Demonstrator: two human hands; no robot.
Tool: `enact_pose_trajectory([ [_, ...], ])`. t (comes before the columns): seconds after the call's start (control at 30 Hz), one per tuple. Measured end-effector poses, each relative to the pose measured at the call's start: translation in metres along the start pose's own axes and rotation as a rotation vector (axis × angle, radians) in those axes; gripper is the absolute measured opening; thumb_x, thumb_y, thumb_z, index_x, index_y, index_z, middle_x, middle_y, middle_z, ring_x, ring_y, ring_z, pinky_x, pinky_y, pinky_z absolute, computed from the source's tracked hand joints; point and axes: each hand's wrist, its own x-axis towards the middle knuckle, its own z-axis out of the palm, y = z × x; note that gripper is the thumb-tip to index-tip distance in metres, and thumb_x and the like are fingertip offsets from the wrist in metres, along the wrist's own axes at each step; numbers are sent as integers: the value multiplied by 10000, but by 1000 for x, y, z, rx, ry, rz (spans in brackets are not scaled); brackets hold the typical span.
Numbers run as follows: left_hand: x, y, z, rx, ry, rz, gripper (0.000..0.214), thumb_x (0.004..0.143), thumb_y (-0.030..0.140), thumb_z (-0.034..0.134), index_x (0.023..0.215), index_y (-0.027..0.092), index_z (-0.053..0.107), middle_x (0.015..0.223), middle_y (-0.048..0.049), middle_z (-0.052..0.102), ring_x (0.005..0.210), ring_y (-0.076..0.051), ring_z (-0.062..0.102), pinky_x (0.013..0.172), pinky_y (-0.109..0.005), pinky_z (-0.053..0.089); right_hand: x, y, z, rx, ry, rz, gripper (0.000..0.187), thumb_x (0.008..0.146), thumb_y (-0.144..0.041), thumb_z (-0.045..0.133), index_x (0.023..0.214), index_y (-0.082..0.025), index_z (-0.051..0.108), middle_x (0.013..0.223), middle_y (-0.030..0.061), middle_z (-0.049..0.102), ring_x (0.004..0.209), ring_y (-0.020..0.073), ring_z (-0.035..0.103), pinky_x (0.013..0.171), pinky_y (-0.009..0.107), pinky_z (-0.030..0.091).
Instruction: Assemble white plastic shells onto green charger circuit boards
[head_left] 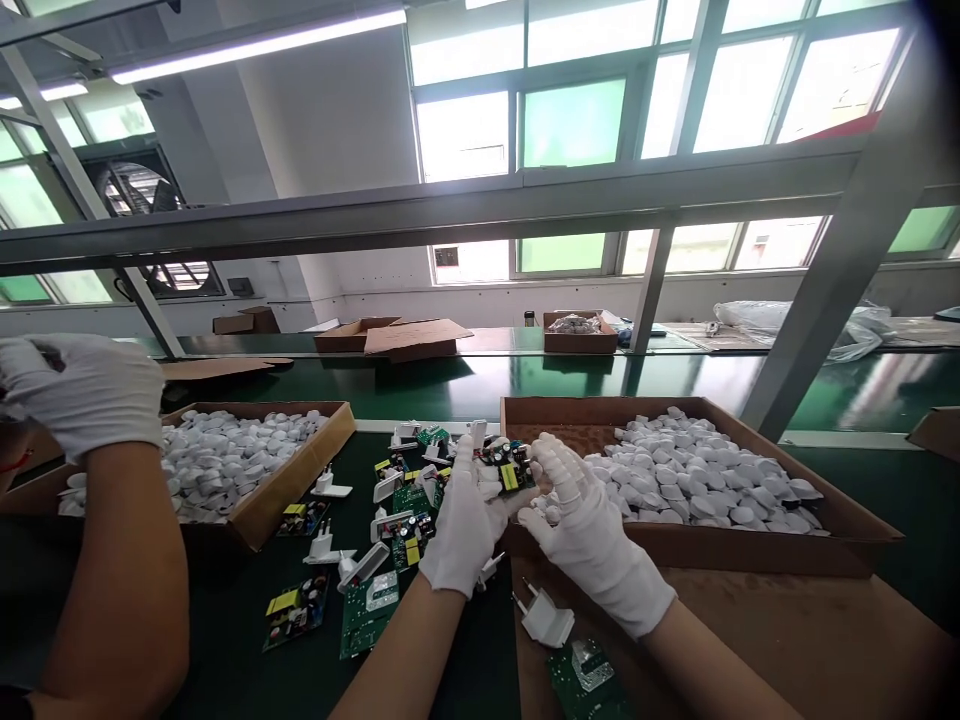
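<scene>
Both my hands wear white gloves and meet above the green bench. My left hand (465,520) is closed on a small green circuit board (511,472) with a yellow part, held up at chest height. A white plug pin piece pokes out under its palm. My right hand (592,535) is right beside it, with its fingers curled at the board's right edge. Whether these fingers hold a white piece of their own I cannot make out. A white plug housing (546,618) lies just below my hands on brown cardboard.
A cardboard tray (840,545) of white plastic caps stands at right, and another tray (300,475) at left. Loose circuit boards (296,610) and white plug parts (330,487) lie between them. A co-worker's gloved hand (82,390) and bare forearm are at far left. Boxes (579,335) sit beyond the conveyor.
</scene>
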Motion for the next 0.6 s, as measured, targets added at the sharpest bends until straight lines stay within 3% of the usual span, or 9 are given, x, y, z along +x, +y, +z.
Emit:
enact_pose_trajectory([
  [0.1, -1, -4, 5, 66, -15, -16, 318, 811, 395, 444, 979, 150, 557, 782, -65, 622, 764, -189, 593, 701, -328, 502, -1, 4, 2, 0, -59, 16, 692, 647, -251, 512, 1277, -155, 241, 1256, 112, 378, 1147, 256, 353, 916, 442, 376],
  [0.23, -1, -12, 5, 147, -7, 115, 241, 777, 336, 522, 923, 156, 590, 701, -38, 624, 781, -179, 594, 719, -270, 492, -4, -4, 4, 61, -26, 21, 675, 634, -216, 515, 1258, -186, 258, 1182, 100, 454, 1087, 239, 427, 887, 417, 408],
  [0.47, -3, -21, -1, 213, -126, 171, 256, 767, 339, 539, 951, 168, 590, 963, -41, 605, 970, -194, 518, 859, -273, 411, -9, -19, 4, 100, 38, 205, 647, 634, -214, 529, 1231, -140, 292, 1094, 136, 509, 951, 253, 524, 777, 398, 473],
  [0.6, -9, -24, 0, 414, -159, 302, 219, 739, 283, 580, 929, 182, 620, 1018, -27, 584, 1012, -194, 484, 916, -256, 356, -8, -18, 0, 130, 95, 136, 609, 696, -220, 494, 1243, -187, 227, 1084, 129, 486, 943, 237, 521, 763, 392, 477],
])
